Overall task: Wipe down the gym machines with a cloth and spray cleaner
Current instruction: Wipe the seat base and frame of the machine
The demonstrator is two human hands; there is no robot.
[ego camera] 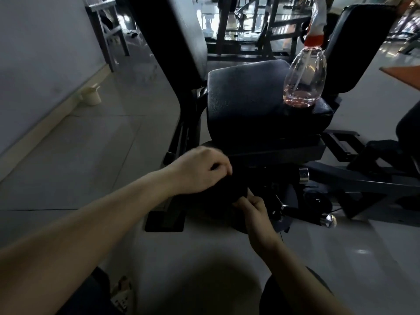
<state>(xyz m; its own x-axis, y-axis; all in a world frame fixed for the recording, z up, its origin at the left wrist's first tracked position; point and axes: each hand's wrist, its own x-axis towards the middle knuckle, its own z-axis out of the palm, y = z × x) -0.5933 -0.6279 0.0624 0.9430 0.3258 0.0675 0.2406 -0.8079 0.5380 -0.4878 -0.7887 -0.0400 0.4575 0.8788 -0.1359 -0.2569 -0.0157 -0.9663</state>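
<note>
Closest to me, my knees [286,296] are showing dark at the bottom edge, and both bare forearms are reaching out over them. I am holding the cloth [227,192] between my two hands, low in front of the machine, just under the front edge of the seat pad [245,96]; it is dark and bunched and is blending into the shadow there, so I cannot tell its outline. My left hand [197,171] is gripping it from above, fingers [221,167] curled down over the top of the bunch. My right hand [254,210] is meeting it from below and pinching the lower edge between thumb and fingertips. The bunch is running slantwise between them, upper left to lower right. The seat pad is lying up and beyond the cloth, near it, and I judge the next wipe is going to travel upward and away from me. The spray bottle [304,76] is standing upright on the pad's far right corner, a little pinkish liquid in its bottom, nearer my right hand than my left, so that hand is the one to free for it. Left of the seat the back pad [181,30] is rising steeply; under the seat a lever [304,213] with a chrome knob is sticking out. Beyond, a pale cup [91,97] is sitting on the floor [91,155] against the wall
</note>
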